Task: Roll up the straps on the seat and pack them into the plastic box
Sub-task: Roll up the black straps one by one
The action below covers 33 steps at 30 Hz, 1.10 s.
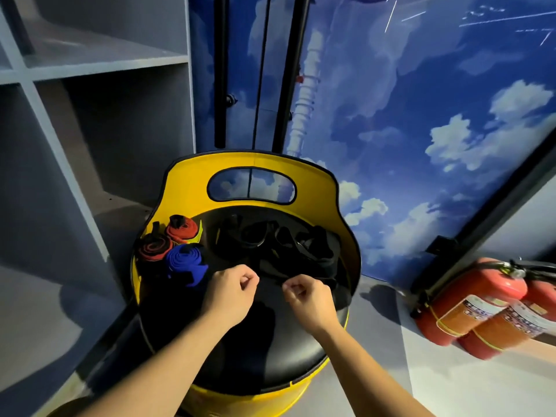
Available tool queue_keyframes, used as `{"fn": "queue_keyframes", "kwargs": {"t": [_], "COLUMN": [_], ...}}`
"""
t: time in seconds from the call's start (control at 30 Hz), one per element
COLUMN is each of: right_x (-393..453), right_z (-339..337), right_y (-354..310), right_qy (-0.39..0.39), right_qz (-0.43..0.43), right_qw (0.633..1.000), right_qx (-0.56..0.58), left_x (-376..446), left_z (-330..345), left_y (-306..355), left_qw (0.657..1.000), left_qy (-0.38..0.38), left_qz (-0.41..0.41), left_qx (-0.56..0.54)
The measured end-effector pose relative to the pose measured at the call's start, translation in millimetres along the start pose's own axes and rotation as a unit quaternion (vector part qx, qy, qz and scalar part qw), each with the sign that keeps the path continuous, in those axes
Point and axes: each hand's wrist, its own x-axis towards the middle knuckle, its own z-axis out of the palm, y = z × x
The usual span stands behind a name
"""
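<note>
Dim corner: grey shelving [90, 70] on the left, a blue sky-and-clouds wall panel [421, 115] behind, red fire extinguishers [469, 299] on the floor to the right. In the middle stands a round seat [258, 350] with a black cushion and a yellow wraparound back.

Both hands sit over the cushion's middle, just apart. The left hand [231, 293] has its fingers curled with thumb and forefinger pressed together; the right hand [310, 299] is the same, pinching at its tips. A black strap [276, 270] runs roughly left to right between and just beyond the fingertips — black on black, so I cannot tell for sure that either pinch actually has it, though the right one seems to meet its edge.

The strap's long axis lies crosswise to the forearms. It trails away and to the right into the black strap pile [276, 239] at the back of the seat, so the right hand is nearer the loose bulk, the left nearer the free end.

Three rolled straps sit at the seat's back left, touching each other: two red-and-black rolls [182, 228] [155, 246] and a blue roll [183, 260].

No plastic box in view — contents unknown. Likely step: start rolling from the left end toward the pile.
</note>
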Motion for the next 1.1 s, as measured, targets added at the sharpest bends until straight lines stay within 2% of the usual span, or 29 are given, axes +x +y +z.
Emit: {"fn": "queue_keyframes", "kwargs": {"t": [0.13,0.2,0.3,0.37,0.5,0.6,0.67,0.77,0.83,0.9,1.0,1.1], "right_x": [15,35,73,97,135,156,166,174,177,180,182,176], "right_z": [1,7,22,35,73,96,106,114,113,103,77,49], "right_y": [-3,-12,-33,-49,-68,-74,-75,-74,-73,-75,-82,-94], "right_qy": [0.003,0.001,-0.026,-0.065,-0.149,-0.179,-0.186,-0.168,-0.149,-0.119,-0.066,-0.061], "right_qz": [-0.011,-0.030,-0.081,-0.105,-0.105,-0.085,-0.072,-0.064,-0.063,-0.059,-0.058,-0.061], "right_qw": [1.000,0.999,0.996,0.992,0.979,0.973,0.972,0.975,0.979,0.987,0.996,0.990], "right_qx": [0.021,0.031,0.011,-0.028,-0.089,-0.118,-0.126,-0.129,-0.120,-0.089,0.001,0.114], "left_x": [14,31,68,95,125,133,136,136,134,135,136,138], "left_z": [5,7,13,17,25,27,27,24,21,16,5,-11], "left_y": [5,5,-2,-9,-27,-34,-38,-39,-38,-39,-40,-30], "left_qw": [0.999,0.992,0.964,0.928,0.827,0.765,0.748,0.745,0.755,0.785,0.846,0.852], "left_qy": [0.003,0.017,0.038,0.040,0.038,0.028,0.029,0.014,0.007,0.017,0.059,0.086], "left_qz": [-0.024,-0.072,-0.164,-0.227,-0.337,-0.349,-0.345,-0.333,-0.318,-0.291,-0.239,-0.233], "left_qx": [-0.041,-0.101,-0.204,-0.294,-0.449,-0.541,-0.566,-0.578,-0.573,-0.547,-0.473,-0.461]}}
